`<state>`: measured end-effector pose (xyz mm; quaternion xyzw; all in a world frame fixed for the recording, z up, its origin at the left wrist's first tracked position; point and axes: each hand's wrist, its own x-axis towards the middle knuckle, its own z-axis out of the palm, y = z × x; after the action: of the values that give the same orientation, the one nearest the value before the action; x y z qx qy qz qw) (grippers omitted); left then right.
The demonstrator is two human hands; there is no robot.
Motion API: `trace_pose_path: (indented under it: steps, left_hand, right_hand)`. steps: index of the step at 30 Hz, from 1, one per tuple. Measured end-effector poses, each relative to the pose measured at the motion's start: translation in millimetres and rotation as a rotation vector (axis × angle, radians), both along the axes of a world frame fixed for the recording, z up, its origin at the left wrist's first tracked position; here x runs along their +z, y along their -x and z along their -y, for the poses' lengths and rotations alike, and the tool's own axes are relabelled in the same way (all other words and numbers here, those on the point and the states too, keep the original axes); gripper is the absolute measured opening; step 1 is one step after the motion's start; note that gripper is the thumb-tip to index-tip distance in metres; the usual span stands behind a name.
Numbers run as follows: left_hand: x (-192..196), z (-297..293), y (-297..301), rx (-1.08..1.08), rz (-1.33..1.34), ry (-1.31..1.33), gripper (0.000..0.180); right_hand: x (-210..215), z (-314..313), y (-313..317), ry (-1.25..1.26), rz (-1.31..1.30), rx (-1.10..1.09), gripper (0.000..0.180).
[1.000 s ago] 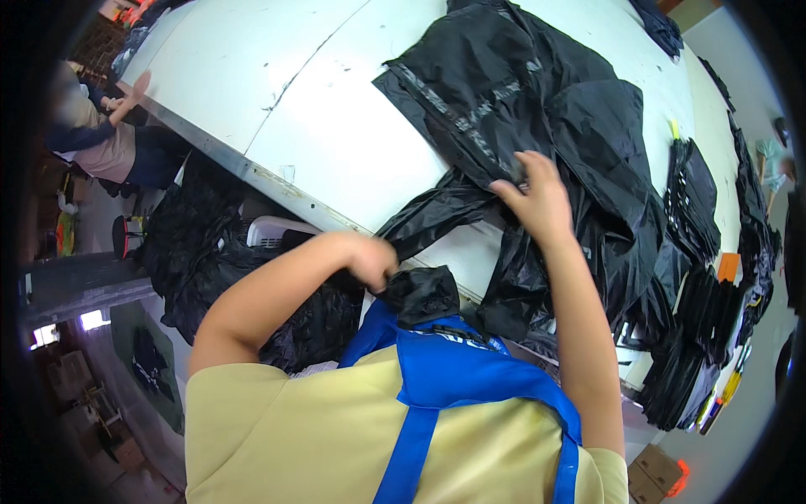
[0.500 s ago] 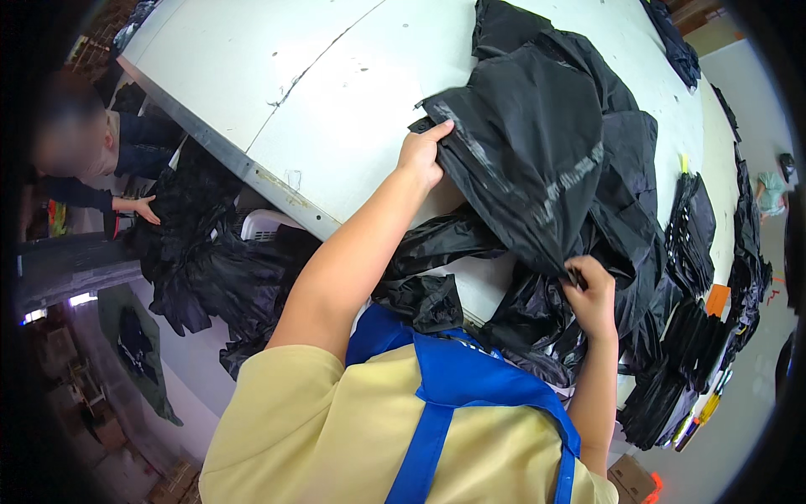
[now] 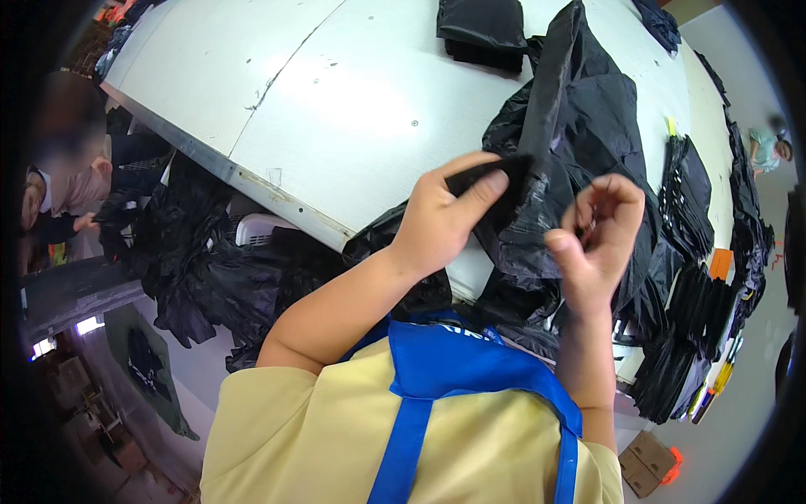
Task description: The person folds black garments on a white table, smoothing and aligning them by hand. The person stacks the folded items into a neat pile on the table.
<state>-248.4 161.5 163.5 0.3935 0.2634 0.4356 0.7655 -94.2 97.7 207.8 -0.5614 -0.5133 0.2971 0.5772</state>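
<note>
A sheet of thin, shiny black cloth (image 3: 592, 118) lies bunched over the white table in front of me, one folded strip of it standing up toward the far side. My left hand (image 3: 445, 214) is closed on an edge of this cloth, thumb on top and fingers beneath. To the right, my right hand (image 3: 600, 239) is raised over the cloth, fingers curled and thumb apart, with nothing visible held in it. More of the black cloth hangs over the table's near edge by my body, partly hidden by my forearms.
A folded black stack (image 3: 480, 34) sits farther back on the white table (image 3: 336, 109). Bundled black pieces (image 3: 687, 197) lie along the right, near an orange card (image 3: 720, 264). At left, a person (image 3: 71, 160) is beside a heap of black cloth (image 3: 189, 252) and a white basket (image 3: 262, 228).
The cloth, earlier spread between both hands with its white marking showing, is now folded and bunched. My left hand has come lower and nearer; my right hand has risen and let go.
</note>
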Motion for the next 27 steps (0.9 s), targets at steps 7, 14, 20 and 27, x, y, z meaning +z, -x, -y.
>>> trace_pose_path:
  steps: [7, 14, 20, 27]
  left_hand:
    - [18.3, 25.9, 3.9, -0.088, -0.140, -0.177, 0.018]
    - [35.8, 39.2, 2.6, -0.143, -0.150, -0.471, 0.057]
    - [46.6, 42.2, -7.7, -0.251, -0.199, -0.198, 0.030]
    - [35.9, 47.8, -20.8, 0.019, -0.415, -0.753, 0.004]
  right_hand:
    - [18.9, 6.8, 10.1, 0.037, -0.224, -0.089, 0.033]
    - [8.7, 34.1, -1.2, 0.074, -0.541, -0.071, 0.024]
    - [7.3, 52.4, -3.4, 0.057, -0.421, -0.144, 0.023]
    - [9.7, 63.6, -1.8, 0.047, -0.328, -0.201, 0.024]
